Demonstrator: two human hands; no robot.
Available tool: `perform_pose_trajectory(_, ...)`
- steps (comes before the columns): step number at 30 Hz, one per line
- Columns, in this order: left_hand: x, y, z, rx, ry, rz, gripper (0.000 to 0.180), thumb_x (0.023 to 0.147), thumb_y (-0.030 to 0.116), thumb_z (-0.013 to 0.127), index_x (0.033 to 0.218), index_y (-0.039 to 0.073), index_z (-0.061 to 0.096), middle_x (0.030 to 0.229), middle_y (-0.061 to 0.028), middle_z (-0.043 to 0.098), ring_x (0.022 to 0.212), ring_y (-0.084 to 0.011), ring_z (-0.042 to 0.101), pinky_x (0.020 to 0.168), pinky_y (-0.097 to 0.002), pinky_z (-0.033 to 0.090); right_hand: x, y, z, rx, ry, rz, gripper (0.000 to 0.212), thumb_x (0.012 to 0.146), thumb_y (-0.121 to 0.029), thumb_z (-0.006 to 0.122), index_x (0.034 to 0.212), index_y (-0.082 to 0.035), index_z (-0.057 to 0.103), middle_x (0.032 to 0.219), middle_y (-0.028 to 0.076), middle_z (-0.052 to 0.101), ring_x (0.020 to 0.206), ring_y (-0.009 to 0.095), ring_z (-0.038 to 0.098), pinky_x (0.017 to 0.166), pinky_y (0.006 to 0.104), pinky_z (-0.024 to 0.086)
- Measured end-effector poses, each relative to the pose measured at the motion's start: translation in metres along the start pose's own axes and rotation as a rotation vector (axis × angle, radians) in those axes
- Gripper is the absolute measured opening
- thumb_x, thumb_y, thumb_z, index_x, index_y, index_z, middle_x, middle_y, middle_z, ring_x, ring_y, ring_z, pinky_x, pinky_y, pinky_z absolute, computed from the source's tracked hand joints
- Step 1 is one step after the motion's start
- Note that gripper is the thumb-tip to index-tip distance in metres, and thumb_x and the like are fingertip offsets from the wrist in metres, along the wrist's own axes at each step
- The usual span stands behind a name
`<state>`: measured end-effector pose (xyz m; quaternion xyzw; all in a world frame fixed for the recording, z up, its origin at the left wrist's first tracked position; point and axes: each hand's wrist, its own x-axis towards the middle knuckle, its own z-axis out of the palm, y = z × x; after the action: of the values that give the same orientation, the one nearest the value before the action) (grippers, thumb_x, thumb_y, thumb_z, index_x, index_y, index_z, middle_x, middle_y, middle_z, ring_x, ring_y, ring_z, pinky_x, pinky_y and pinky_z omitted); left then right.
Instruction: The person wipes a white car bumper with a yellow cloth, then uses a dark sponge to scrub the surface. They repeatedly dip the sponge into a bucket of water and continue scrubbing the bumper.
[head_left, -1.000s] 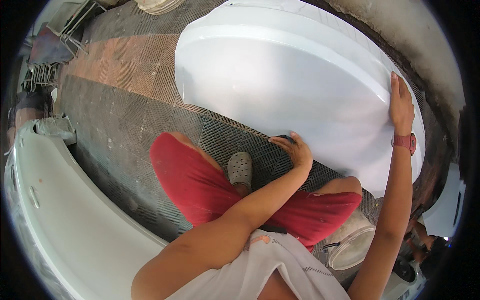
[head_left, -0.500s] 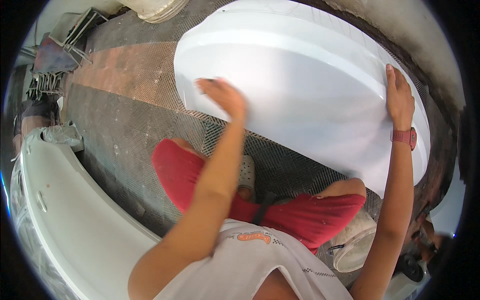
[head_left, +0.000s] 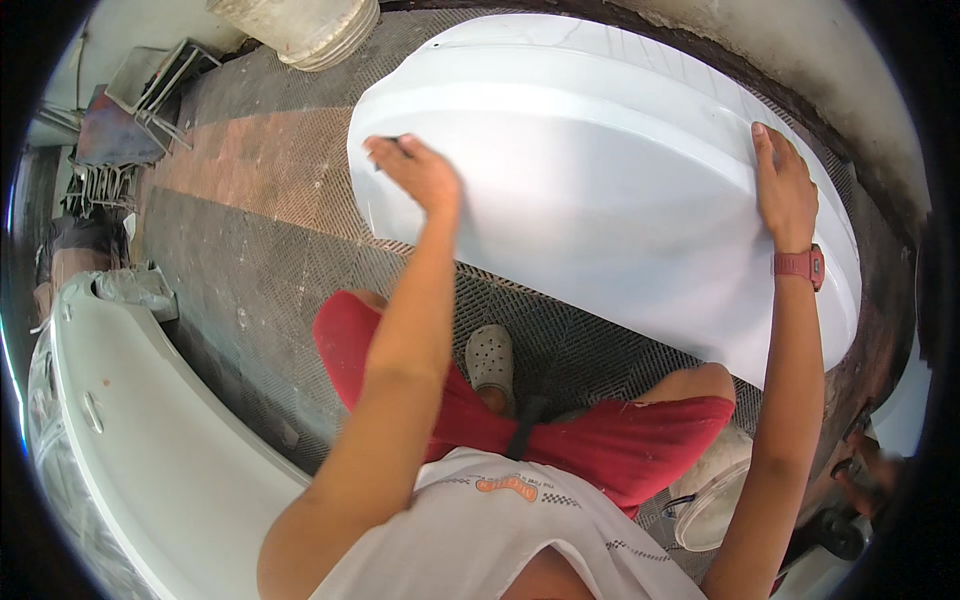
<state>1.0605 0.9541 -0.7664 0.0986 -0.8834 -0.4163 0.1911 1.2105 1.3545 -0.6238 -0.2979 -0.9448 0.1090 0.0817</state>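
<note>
A large white car body panel (head_left: 600,200) with a raised curved ridge lies in front of me. My left hand (head_left: 418,178) is on its left end, holding a small dark flat piece (head_left: 392,141) against the surface. Only the edge of that piece shows between the fingers; its exact kind is hidden. My right hand (head_left: 787,190), with a red watch at the wrist, rests flat near the panel's right edge. Its fingers are stretched out and hold nothing.
A second pale panel (head_left: 170,440) stands at the left beside plastic sheeting. White buckets are at the back (head_left: 310,30) and by my right knee (head_left: 715,500). Metal chairs (head_left: 150,90) stand at the far left on the patterned mat floor (head_left: 260,240).
My left hand has slid left and slightly up along the panel. My right hand keeps its place on the panel. The view has shifted slightly.
</note>
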Motion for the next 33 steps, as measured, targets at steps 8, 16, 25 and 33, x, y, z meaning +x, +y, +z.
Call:
perform_pose_trajectory(8, -0.146, 0.062, 0.052, 0.055, -0.375, 0.833, 0.090, 0.097, 0.037, 0.065, 0.166, -0.007, 0.028, 0.173, -0.0302, 0.027, 0.162, -0.0480, 0.021, 0.133, -0.0573, 0.016, 0.001, -0.002, -0.001, -0.004, 0.007, 0.009, 0.069, 0.108, -0.066, 0.039, 0.142, -0.014, 0.068, 0.145, 0.016, 0.068, 0.137, 0.035, 0.061, 0.116, 0.0496, 0.043)
perform_pose_trajectory(16, 0.048, 0.005, -0.006, -0.068, 0.087, -0.248, 0.071, 0.115, 0.030, 0.037, 0.168, -0.009, 0.011, 0.178, -0.0275, 0.007, 0.167, -0.0391, 0.002, 0.136, -0.0455, 0.002, 0.000, -0.001, 0.000, -0.027, -0.005, 0.013, 0.069, 0.109, -0.066, 0.038, 0.144, -0.014, 0.067, 0.148, 0.015, 0.065, 0.141, 0.033, 0.057, 0.119, 0.0502, 0.040)
perform_pose_trajectory(25, 0.017, -0.024, 0.009, 0.017, 0.052, -0.031, 0.076, 0.116, 0.046, 0.029, 0.170, -0.004, 0.010, 0.179, -0.0245, 0.005, 0.166, -0.0407, 0.005, 0.135, -0.0497, 0.006, -0.001, -0.006, -0.002, 0.001, 0.003, -0.010, 0.070, 0.109, -0.066, 0.039, 0.144, -0.012, 0.067, 0.145, 0.017, 0.067, 0.137, 0.036, 0.060, 0.117, 0.0465, 0.044)
perform_pose_trajectory(33, 0.037, -0.192, -0.017, -0.242, 0.238, -1.049, 0.076, 0.116, 0.051, 0.025, 0.167, -0.005, 0.022, 0.175, -0.0231, 0.026, 0.158, -0.0407, 0.033, 0.131, -0.0512, 0.031, 0.001, -0.008, -0.003, 0.005, 0.022, -0.003, 0.071, 0.109, -0.066, 0.041, 0.142, -0.010, 0.069, 0.145, 0.019, 0.067, 0.136, 0.038, 0.061, 0.116, 0.0470, 0.044)
